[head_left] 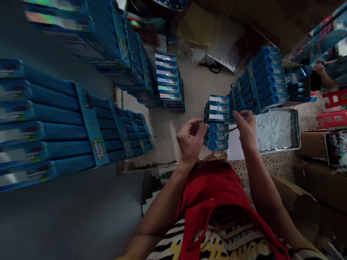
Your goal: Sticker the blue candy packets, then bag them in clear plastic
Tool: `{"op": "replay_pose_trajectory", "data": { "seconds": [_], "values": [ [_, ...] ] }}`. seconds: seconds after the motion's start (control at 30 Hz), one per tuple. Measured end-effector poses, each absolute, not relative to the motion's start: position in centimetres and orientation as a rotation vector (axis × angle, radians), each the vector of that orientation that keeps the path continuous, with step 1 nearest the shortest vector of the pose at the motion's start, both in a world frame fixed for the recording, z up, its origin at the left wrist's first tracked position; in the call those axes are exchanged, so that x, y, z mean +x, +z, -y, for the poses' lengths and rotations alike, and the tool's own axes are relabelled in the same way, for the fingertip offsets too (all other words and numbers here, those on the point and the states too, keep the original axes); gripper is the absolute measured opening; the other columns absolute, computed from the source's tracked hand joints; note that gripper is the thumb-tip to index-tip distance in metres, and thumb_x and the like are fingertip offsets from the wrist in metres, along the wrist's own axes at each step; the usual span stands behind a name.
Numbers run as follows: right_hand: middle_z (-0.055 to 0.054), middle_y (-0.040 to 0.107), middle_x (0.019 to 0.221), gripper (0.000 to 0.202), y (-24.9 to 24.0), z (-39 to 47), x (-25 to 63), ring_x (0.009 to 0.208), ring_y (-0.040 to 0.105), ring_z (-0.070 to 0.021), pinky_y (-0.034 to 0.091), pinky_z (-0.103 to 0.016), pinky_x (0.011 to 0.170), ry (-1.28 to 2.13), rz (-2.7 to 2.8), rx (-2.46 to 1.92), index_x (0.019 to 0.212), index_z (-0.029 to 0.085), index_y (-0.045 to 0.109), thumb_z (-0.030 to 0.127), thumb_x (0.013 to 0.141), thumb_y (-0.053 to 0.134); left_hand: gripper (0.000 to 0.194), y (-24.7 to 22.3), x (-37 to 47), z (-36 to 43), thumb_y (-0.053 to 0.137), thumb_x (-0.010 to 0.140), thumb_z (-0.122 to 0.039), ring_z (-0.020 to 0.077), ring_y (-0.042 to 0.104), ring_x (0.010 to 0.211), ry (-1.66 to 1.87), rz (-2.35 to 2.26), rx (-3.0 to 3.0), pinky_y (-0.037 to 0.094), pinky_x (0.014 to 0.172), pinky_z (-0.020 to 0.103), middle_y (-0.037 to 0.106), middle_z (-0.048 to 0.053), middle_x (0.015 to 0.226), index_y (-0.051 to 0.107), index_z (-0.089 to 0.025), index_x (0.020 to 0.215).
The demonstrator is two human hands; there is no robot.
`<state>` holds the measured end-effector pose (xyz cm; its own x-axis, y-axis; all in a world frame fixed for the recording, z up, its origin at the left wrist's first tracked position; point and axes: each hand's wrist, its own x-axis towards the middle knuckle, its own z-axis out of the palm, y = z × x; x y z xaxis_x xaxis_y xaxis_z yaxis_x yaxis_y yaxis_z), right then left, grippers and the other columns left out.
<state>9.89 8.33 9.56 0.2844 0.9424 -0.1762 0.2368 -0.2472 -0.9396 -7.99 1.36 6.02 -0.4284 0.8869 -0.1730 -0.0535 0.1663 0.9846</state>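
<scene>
A short row of blue candy boxes (pixel 218 136) lies on the table in front of me, their printed ends facing up. Shiny strips cover part of the far three; the near ones show dark blue ovals and lettering. My left hand (pixel 191 140) is at the row's left side, fingers curled and thumb tip close to a box; whatever it pinches, if anything, is hidden. On the other side, my right hand (pixel 246 130) is closed on a thin reddish-brown stick (pixel 232 129), which points left at the box ends. The stick's exact kind cannot be made out.
Bundled blue boxes (pixel 67 126) stack up at left, with another row (pixel 168 81) behind. More boxes (pixel 267 77) stand at right beside a metal tray (pixel 298 130) of small pale pieces. Black-handled scissors (pixel 213 68) lie at the back. Another person's hand (pixel 321 70) shows far right.
</scene>
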Motion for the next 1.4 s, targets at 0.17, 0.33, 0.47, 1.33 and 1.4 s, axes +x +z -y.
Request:
{"op": "replay_pose_trajectory", "data": {
  "seconds": [0.17, 0.33, 0.47, 1.33, 1.4],
  "values": [
    [0.008, 0.048, 0.065, 0.046, 10.2, -8.3, 8.5, 0.059, 0.048, -0.0101, 0.034, -0.024, 0.054, 1.002, 1.120, -1.650, 0.088, 0.024, 0.049, 0.059, 0.082, 0.078, 0.054, 9.5, -5.6, 0.8, 0.094, 0.067, -0.048, 0.0154, 0.068, 0.073, 1.255, -1.422, 0.988, 0.054, 0.063, 0.025, 0.076, 0.006, 0.101, 0.074, -0.020, 0.108],
    [0.007, 0.055, 0.068, 0.049, 11.3, -7.5, 8.7, 0.058, 0.052, -0.0095, 0.039, -0.024, 0.053, 1.217, 1.061, -1.606, 0.092, 0.025, 0.049, 0.067, 0.084, 0.075, 0.027, 8.4, -6.1, -0.2, 0.079, 0.085, -0.045, 0.0150, 0.062, 0.070, 1.277, -1.401, 0.940, 0.051, 0.063, 0.027, 0.069, 0.003, 0.081, 0.073, -0.020, 0.078],
    [0.005, 0.069, 0.074, 0.067, 11.7, -6.3, 9.9, 0.059, 0.060, -0.0113, 0.048, -0.027, 0.058, 1.451, 1.002, -1.569, 0.102, 0.024, 0.052, 0.048, 0.058, 0.097, 0.028, 8.1, -9.2, -1.1, 0.077, 0.084, -0.046, 0.0149, 0.058, 0.066, 1.089, -1.381, 0.977, 0.048, 0.061, 0.027, 0.066, 0.002, 0.073, 0.072, -0.019, 0.079],
    [0.008, 0.068, 0.072, 0.037, 9.1, -4.8, 6.8, 0.067, 0.068, -0.0155, 0.051, -0.031, 0.069, 0.898, 1.315, -1.826, 0.091, 0.028, 0.045, 0.027, 0.073, 0.077, 0.028, 6.2, -12.2, -4.2, 0.071, 0.080, -0.048, 0.0168, 0.052, 0.064, 0.708, -1.554, 1.073, 0.035, 0.058, 0.029, 0.061, 0.001, 0.066, 0.070, -0.020, 0.076],
    [0.008, 0.066, 0.071, 0.037, 9.4, -4.9, 6.7, 0.067, 0.067, -0.0155, 0.050, -0.031, 0.070, 0.909, 1.327, -1.858, 0.091, 0.028, 0.045, 0.026, 0.073, 0.077, 0.030, 5.5, -12.1, -4.2, 0.072, 0.080, -0.049, 0.0166, 0.053, 0.064, 0.736, -1.525, 1.054, 0.036, 0.058, 0.029, 0.061, 0.002, 0.066, 0.070, -0.020, 0.075]
  ]
}}
